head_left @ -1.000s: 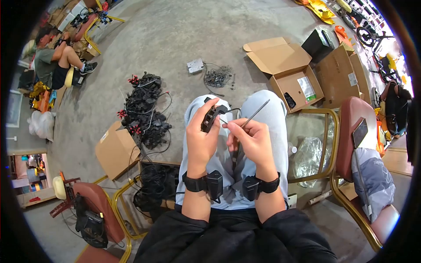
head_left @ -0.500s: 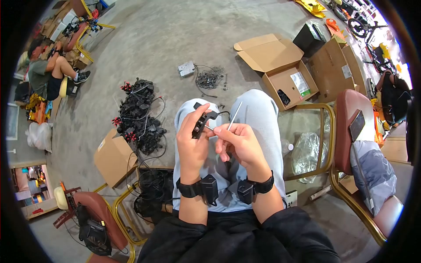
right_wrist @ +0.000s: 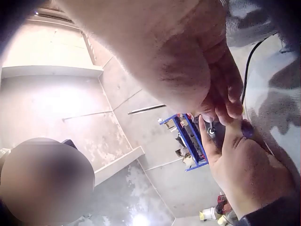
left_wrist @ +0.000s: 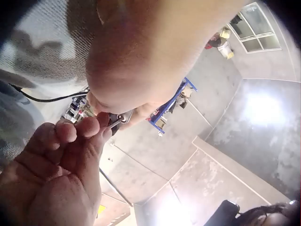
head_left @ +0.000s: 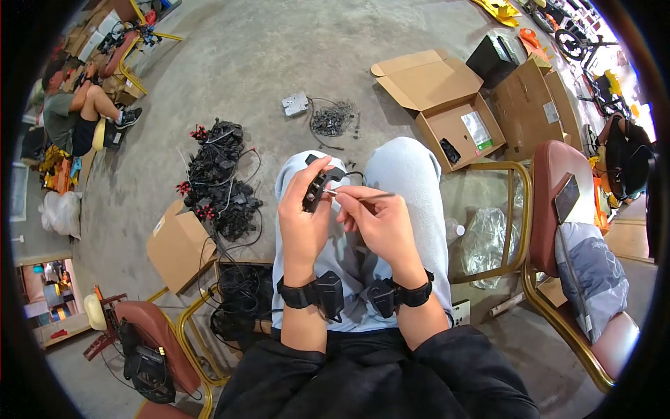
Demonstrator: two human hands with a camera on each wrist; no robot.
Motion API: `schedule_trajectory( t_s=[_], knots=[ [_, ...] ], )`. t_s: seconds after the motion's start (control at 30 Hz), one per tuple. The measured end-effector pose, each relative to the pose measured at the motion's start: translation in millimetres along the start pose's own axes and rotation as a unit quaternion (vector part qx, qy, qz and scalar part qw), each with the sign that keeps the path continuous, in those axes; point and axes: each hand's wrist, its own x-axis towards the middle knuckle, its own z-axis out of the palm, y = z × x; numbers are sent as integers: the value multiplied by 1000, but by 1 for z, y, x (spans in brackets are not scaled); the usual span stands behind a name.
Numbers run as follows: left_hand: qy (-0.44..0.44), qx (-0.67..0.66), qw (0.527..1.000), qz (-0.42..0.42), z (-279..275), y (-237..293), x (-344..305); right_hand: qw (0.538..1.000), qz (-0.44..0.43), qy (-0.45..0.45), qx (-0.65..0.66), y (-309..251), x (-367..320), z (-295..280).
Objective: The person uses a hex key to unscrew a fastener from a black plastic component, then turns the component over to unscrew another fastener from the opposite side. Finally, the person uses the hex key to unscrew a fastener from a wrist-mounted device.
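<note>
In the head view my left hand [head_left: 301, 227] grips a small black device [head_left: 315, 193] above the left knee, and a thin black cable [head_left: 356, 174] leaves its far side. My right hand [head_left: 384, 225] pinches a thin metal rod-like tool [head_left: 332, 191] between thumb and fingers. The tool's tip meets the side of the device facing the right hand. Close up in the left wrist view, the metal tip [left_wrist: 115, 123] lies at a small round metal part. Fingers cover most of the device in both wrist views.
A heap of black parts with red-tipped wires [head_left: 223, 181] lies on the floor at left. Beyond the knees are a silver metal box [head_left: 294, 105] and loose small parts [head_left: 335, 119]. An open cardboard box [head_left: 440, 129] stands ahead right, with chairs [head_left: 551, 209] on both sides.
The right hand has turned the tool from pointing up and away to lying nearly level, its tip at the device. The left hand keeps its grip on the device. The head view has shifted slightly.
</note>
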Motion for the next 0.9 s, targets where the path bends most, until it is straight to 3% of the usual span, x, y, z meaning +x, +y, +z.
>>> schedule_trajectory(
  t_s=[0.1,0.17,0.37,0.47,0.57,0.8,0.9],
  knots=[
    [13,-3,1000,7,0,-5,0,998,-48,33,-23,-2,0,-1],
    [25,13,999,21,0,-5,1,996,62,-35,60,-12,-2,-9],
    [5,-50,998,-25,3,-1,-2,986,95,-59,124,-4,0,-13],
    [11,-23,999,38,3,-3,-4,972,140,-81,168,-5,2,-14],
    [-1,-82,997,-7,3,-5,-3,963,158,-79,203,-4,4,-13],
    [4,-42,999,15,2,-6,-3,960,149,-94,217,1,4,-10],
    [6,-24,1000,14,1,-6,-2,993,58,-30,98,4,2,-4]
  ],
)
